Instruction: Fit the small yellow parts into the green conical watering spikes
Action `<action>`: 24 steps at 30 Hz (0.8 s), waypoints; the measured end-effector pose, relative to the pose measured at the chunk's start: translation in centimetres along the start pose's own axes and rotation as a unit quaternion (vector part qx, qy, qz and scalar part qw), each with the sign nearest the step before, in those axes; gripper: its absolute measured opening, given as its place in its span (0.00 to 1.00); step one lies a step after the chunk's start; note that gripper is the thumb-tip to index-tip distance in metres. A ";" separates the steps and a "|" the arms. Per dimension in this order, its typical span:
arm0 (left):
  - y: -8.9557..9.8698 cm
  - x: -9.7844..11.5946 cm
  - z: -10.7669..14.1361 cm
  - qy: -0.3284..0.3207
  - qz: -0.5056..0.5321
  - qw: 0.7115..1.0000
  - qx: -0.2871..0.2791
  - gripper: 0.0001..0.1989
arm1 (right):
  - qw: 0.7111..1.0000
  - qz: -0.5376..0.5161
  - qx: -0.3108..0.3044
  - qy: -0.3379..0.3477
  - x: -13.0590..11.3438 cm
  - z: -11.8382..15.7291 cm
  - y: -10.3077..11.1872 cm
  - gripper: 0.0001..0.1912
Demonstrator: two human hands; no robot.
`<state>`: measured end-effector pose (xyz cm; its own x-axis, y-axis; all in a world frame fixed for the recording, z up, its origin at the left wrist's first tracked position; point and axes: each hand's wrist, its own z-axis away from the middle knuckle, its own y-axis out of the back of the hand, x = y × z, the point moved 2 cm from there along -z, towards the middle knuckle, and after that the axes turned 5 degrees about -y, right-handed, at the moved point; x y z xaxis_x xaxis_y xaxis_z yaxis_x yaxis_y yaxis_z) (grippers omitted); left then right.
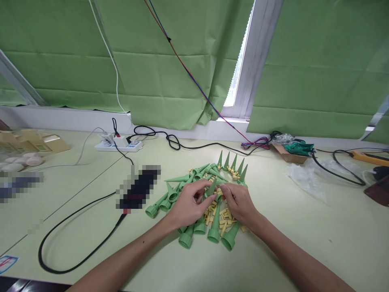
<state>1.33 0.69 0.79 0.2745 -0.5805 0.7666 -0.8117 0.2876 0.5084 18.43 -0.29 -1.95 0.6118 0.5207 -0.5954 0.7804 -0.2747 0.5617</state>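
My left hand point(193, 201) is closed around a green plastic cone point(210, 189), whose tip points up between thumb and fingers. Close beside it, my right hand point(240, 201) pinches a small yellow plastic piece point(218, 191) against the cone's wide end. Whether the two parts are joined cannot be made out. Beneath and around both hands lie more green cones point(214, 227) with hollow collars. Loose yellow pieces point(225, 221) are heaped among them. Behind the hands, several cones point(234, 163) stand upright in a row with yellow pieces at their bases.
A blurred dark device point(139, 188) with a black cable lies to the left. At the back stand a power strip point(118, 145) and a small cardboard box point(290, 153) holding green material. Clear plastic bags point(306, 180) lie at right, yellowish boxes point(33, 141) at far left.
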 end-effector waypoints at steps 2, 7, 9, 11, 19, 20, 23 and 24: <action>0.1 0.0 0.0 0.018 0.011 1.000 0.001 0.07 | 1.000 -0.003 0.001 -0.003 0.0 0.0 0.1 0.22; 0.5 -0.4 -0.2 0.060 0.069 0.996 0.018 0.10 | 0.999 -0.049 -0.001 -0.006 -0.4 0.0 0.3 0.08; 0.6 -0.7 -0.3 0.073 0.098 0.992 0.025 0.11 | 0.998 -0.060 -0.002 0.015 -0.5 0.0 0.3 0.10; 0.6 -1.0 -0.4 0.082 0.117 0.989 0.024 0.12 | 0.998 -0.056 -0.001 0.034 -0.5 0.0 0.3 0.09; 0.6 -0.6 -0.2 0.072 0.108 0.992 0.005 0.13 | 0.997 -0.044 -0.003 0.056 -0.1 0.0 0.3 0.04; 0.6 -0.6 -0.2 0.071 0.104 0.992 0.004 0.13 | 0.998 -0.042 -0.006 0.054 -0.1 0.0 0.3 0.04; 0.7 -0.5 -0.2 0.069 0.095 0.993 0.001 0.13 | 0.998 -0.037 -0.016 0.044 0.0 -0.2 0.4 0.04; 0.7 -0.5 -0.3 0.069 0.092 0.993 0.002 0.14 | 0.998 -0.036 -0.018 0.042 0.0 -0.2 0.4 0.04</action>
<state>0.81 1.34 0.87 0.1893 -0.4088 0.8928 -0.8562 0.3763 0.3539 18.73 -0.22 -1.63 0.5408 0.6046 -0.5848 0.8153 -0.2059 0.5412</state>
